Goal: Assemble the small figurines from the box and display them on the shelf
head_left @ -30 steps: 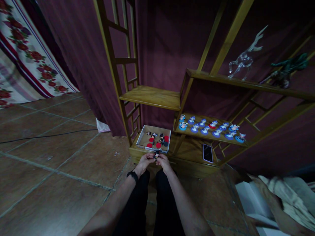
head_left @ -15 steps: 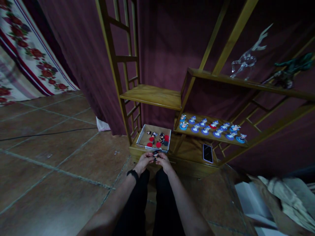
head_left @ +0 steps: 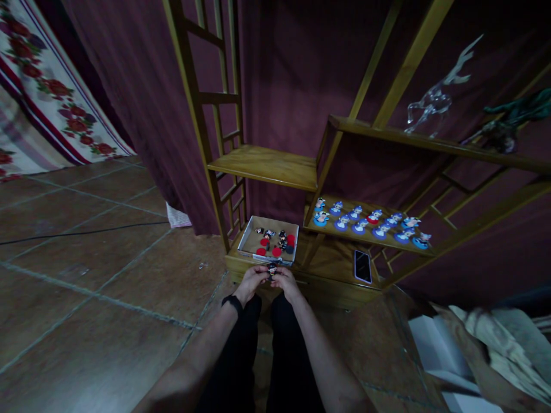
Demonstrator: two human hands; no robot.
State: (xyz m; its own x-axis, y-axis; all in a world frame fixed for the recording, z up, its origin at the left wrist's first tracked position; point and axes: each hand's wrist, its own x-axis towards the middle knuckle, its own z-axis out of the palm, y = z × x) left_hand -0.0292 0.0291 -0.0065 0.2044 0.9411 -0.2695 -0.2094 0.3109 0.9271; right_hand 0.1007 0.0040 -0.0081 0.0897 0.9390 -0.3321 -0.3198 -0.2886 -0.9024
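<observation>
Between my two hands is a small dark figurine (head_left: 272,271) with a pale face area. My left hand (head_left: 253,280) pinches it from the left, and my right hand (head_left: 284,280) grips its right side. Just beyond my fingers stands a shallow cardboard box (head_left: 246,248) on the bottom shelf. In it lie several dark figurine pieces (head_left: 282,241) and red round bases (head_left: 276,252). To the right, several little figurines (head_left: 360,226) on blue, purple and red bases stand in two rows on a raised shelf.
A phone (head_left: 362,267) lies on the bottom board of the wooden shelf unit (head_left: 267,166). Higher up at right are a clear deer ornament (head_left: 434,103) and a dark green statue (head_left: 512,123). White boxes (head_left: 437,344) and cloth sit on the floor at right. A cable (head_left: 86,233) crosses the tiles at left.
Both hands stay in nearly the same spot with the figurine, which looks tilted slightly differently. The camera view has shifted a little.
</observation>
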